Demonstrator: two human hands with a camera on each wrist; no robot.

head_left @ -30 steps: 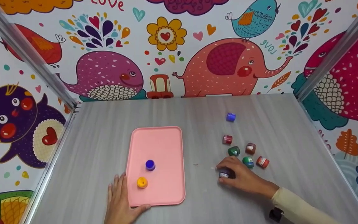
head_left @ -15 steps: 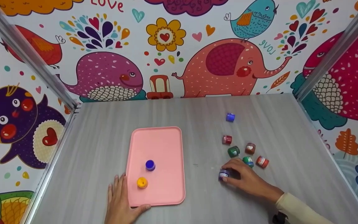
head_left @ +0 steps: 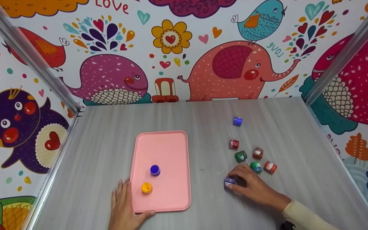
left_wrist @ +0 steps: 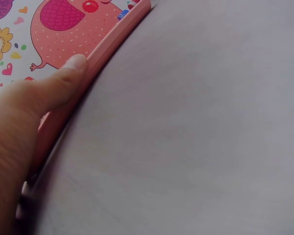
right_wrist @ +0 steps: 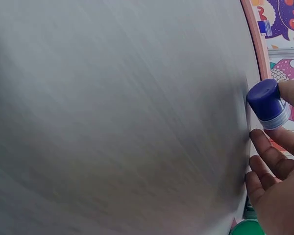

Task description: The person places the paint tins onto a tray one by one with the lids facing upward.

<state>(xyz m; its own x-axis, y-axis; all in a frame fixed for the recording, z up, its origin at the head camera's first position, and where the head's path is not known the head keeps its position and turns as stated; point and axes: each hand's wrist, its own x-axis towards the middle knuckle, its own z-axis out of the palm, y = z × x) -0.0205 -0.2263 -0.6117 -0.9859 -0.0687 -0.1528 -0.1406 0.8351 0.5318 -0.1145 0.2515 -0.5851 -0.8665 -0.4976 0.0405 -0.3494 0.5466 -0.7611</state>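
My right hand pinches a small paint jar with a dark violet-blue cap between thumb and fingers, right of the tray. In the right wrist view that paint jar is tilted, and the other fingers curve loosely below it. My left hand rests at the near left corner of the pink tray, fingers straight along its side and thumb on its near edge. On the tray stand a blue-capped paint jar and a yellow paint jar.
Beyond my right hand lie several paint jars: green, teal-green, orange-red, brown and red. A blue jar lies farther back. Patterned walls with metal corner posts enclose the grey table.
The held paint jar has moved slightly left and nearer, and its position in the right hand's fingers has turned a little. The left hand and tray have stayed put.
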